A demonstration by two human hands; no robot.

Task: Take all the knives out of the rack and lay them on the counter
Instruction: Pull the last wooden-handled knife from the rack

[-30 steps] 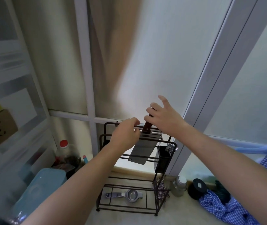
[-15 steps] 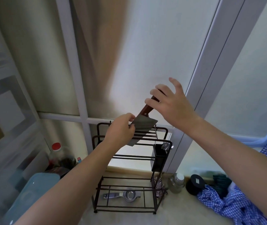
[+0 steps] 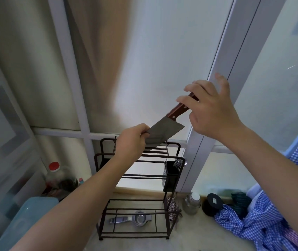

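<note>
A cleaver [image 3: 164,133] with a grey blade and a red-brown riveted handle is held in the air just above the dark wire rack [image 3: 175,148]. My left hand [image 3: 130,142] pinches the blade's lower left edge. My right hand [image 3: 211,111] holds the handle's upper end with fingertips, the other fingers spread. The knife tilts up to the right. The rack's top slots below it look empty of knives.
A black utensil cup [image 3: 170,176] hangs on the rack's right side. A metal squeezer [image 3: 131,218] lies on the rack's bottom shelf. A red-capped bottle [image 3: 57,175] and blue lid [image 3: 23,220] stand left; a jar [image 3: 191,203], black lid [image 3: 213,203] and checked cloth [image 3: 257,223] lie right.
The cleaver has come up out of the rack's slots and now hangs clear above it, tilted. My right hand rose up and right with the handle; my left hand keeps the blade.
</note>
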